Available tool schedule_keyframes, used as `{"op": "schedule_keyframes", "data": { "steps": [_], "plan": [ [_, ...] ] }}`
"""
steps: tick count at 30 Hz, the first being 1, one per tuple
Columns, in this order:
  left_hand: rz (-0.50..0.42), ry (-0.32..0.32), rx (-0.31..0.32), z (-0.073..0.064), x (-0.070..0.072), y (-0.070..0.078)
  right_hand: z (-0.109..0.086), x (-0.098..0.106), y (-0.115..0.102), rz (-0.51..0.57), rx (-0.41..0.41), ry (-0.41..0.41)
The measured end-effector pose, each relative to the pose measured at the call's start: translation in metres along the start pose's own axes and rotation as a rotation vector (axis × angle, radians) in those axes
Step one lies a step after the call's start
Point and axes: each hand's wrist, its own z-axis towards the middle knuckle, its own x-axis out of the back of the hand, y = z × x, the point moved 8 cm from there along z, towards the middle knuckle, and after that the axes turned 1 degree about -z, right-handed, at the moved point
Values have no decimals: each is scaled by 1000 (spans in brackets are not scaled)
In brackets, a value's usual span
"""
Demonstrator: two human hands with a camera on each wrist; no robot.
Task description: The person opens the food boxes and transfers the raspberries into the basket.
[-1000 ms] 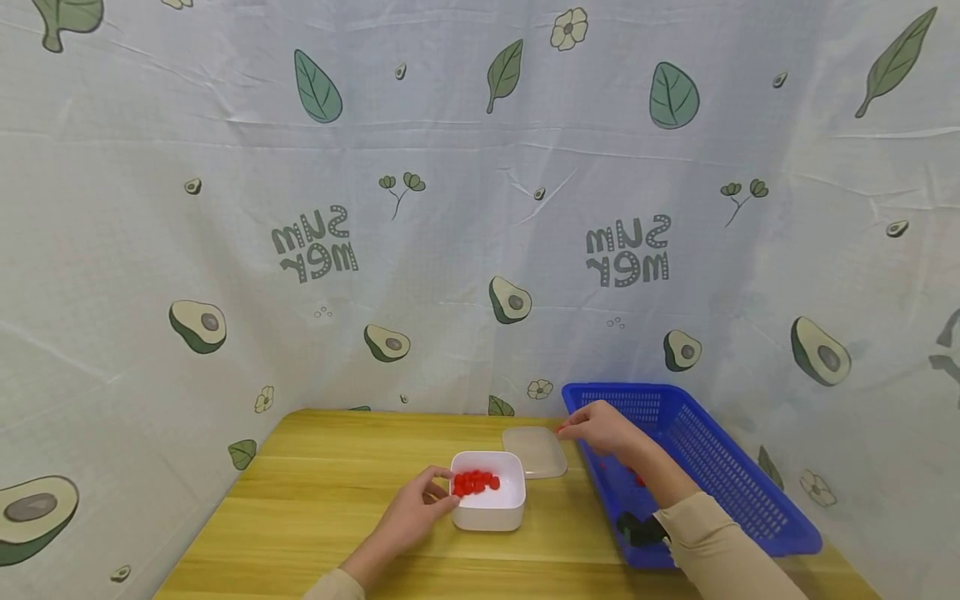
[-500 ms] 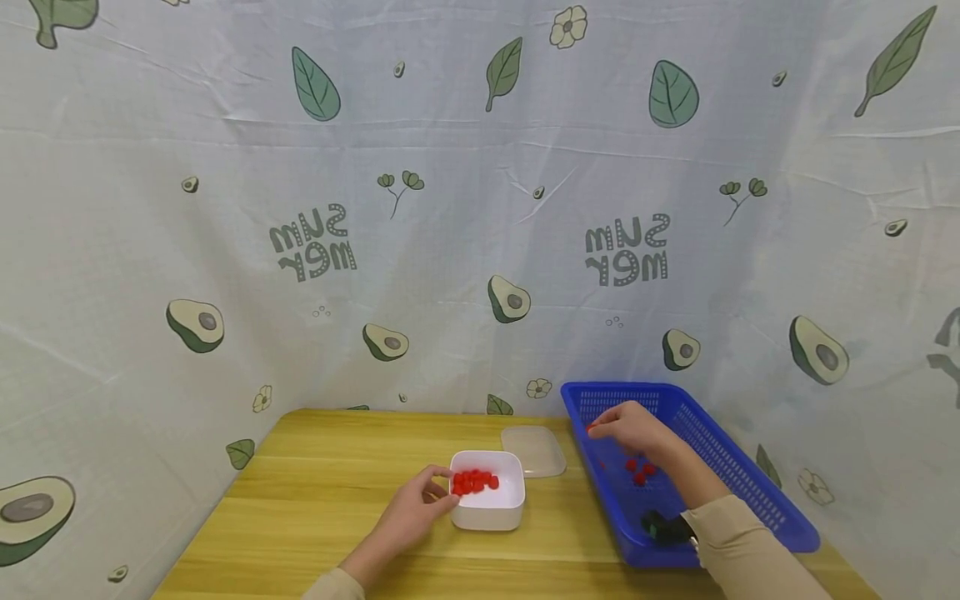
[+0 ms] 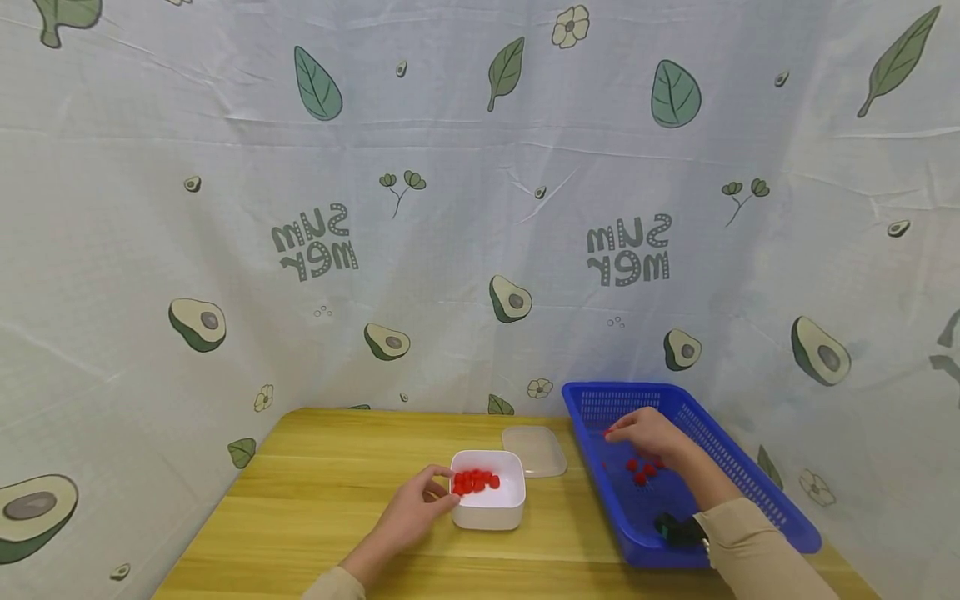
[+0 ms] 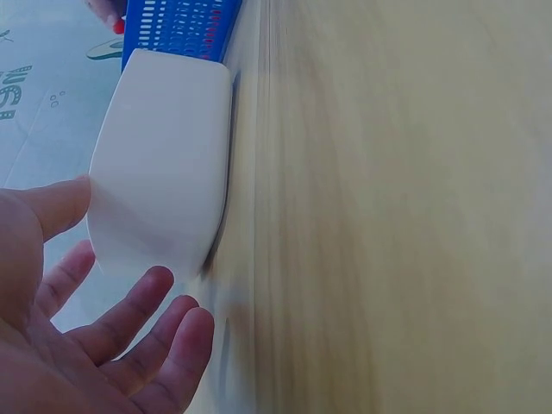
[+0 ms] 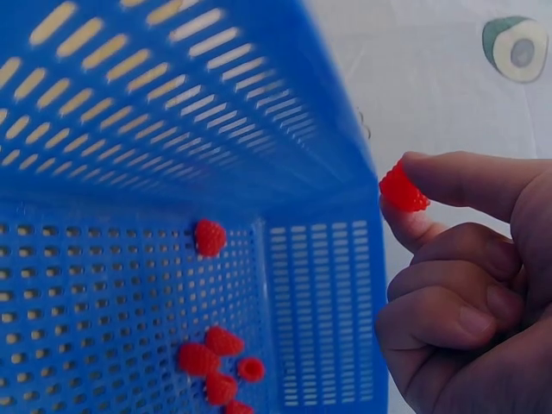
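Right grip (image 5: 483,280) pinches raspberry (image 5: 402,189) between thumb (image 5: 470,178) and, seemingly, forefinger (image 5: 409,228).

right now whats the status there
Right fingers pinching red berry. Left fingers at white container. More berries in blue basket. Nothing seen blocking.

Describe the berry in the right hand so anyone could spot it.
Find the blue basket on the right. Over it, the right hand pinches one bumpy red berry. Unlike the loose berries in the basket and the white box, this one is held aloft.
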Motion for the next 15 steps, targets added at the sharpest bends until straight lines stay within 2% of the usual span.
{"op": "schedule_keyframes", "data": {
  "steps": [6,15],
  "plan": [
    [0,-1,-5,1,-1,1,2,6,12,6,-9,15],
    [0,-2,-7,0,-1,3,8,18,34,-45,-34,31]
  ]
}}
